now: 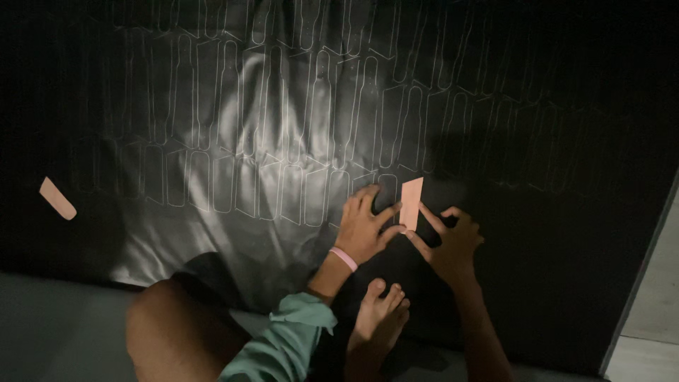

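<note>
Two hands pressing at a small pink card template [411, 203] on a large black sheet [283, 155], near its near edge and right of centre. Left hand [362, 228] lying flat with fingers spread wide, fingertips pinning the template's left edge, gripping nothing. Right hand [453, 244] curling loosely, forefinger and thumb touching the template's right edge and lower corner; whether anything thin is being pinched there, hard to tell in the dimness. Rows of pale traced outlines [283, 127] running far and left across the sheet. Lying well apart at far left, a second pink piece [57, 199]. Resting just near the hands, a bare foot [378, 318]. Likely risks: template sliding under uneven finger pressure, skewing or overlapping the neighbouring outline; wrinkled sheet shifting.
</note>
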